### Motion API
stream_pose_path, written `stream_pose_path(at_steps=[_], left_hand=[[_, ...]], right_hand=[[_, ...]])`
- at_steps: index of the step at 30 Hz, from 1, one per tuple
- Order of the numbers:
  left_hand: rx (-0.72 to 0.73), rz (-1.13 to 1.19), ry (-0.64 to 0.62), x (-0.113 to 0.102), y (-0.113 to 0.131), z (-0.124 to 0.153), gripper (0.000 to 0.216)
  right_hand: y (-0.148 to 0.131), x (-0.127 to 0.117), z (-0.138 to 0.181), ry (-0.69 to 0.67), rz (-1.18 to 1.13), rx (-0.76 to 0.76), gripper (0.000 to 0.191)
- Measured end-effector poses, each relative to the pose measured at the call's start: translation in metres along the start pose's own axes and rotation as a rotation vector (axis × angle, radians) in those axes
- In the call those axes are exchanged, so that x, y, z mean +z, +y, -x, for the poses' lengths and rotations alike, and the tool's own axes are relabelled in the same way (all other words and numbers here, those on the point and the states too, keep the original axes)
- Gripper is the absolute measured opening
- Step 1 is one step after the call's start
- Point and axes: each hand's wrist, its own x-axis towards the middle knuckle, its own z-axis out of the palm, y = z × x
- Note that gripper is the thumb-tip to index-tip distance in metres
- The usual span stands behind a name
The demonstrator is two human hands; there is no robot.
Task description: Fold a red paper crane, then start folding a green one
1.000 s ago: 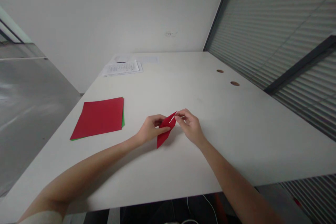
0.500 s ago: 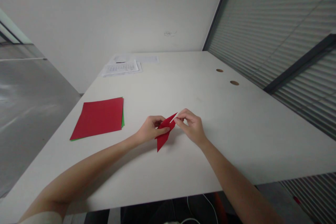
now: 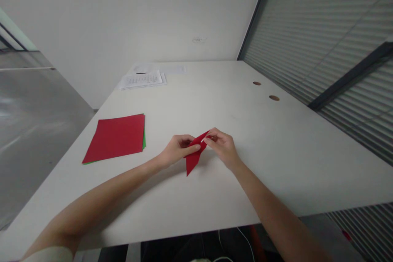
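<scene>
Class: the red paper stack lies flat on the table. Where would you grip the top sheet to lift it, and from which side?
Probably its right edge near the front corner, coming from the right. The top red sheet lies flat, so only edges offer a hold, and a green sheet peeks out there, showing the layers offset.

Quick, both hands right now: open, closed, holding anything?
Left hand: closed, pinching the folded red paper.
Right hand: closed, pinching the upper tip of the same paper.
</scene>
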Motion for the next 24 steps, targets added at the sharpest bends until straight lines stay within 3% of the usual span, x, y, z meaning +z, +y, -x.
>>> stream_pose_path(at_steps=[3, 5, 7, 11, 13, 17, 20, 24], left_hand=[[0.124, -0.011, 0.292, -0.003, -0.001, -0.003, 0.041], [0.125, -0.023, 0.447, -0.008, -0.004, -0.005, 0.047], [-0.014, 0.040, 0.342, -0.010, -0.008, -0.006, 0.057], [-0.402, 0.356, -0.194, -0.007, -0.014, -0.003, 0.077], [-0.467, 0.542, -0.300, -0.002, -0.016, -0.001, 0.074], [-0.382, 0.661, -0.151, 0.003, -0.017, 0.001, 0.036], [-0.311, 0.635, -0.038, 0.005, -0.015, 0.000, 0.024], [-0.177, 0.637, 0.126, 0.007, -0.009, 0.000, 0.024]], right_hand=[[0.001, -0.002, -0.002, 0.088, -0.082, 0.005, 0.015], [0.001, -0.005, -0.004, 0.144, -0.108, -0.014, 0.015], [0.002, -0.008, -0.004, 0.147, -0.123, -0.023, 0.015], [0.000, -0.011, -0.001, 0.017, -0.166, -0.058, 0.010], [-0.003, -0.012, 0.001, -0.060, -0.173, -0.104, 0.006], [-0.008, -0.014, 0.003, -0.151, -0.136, -0.121, 0.008], [-0.004, -0.012, 0.001, -0.080, -0.093, -0.087, 0.006], [0.011, -0.007, -0.003, 0.052, -0.130, 0.021, 0.044]])
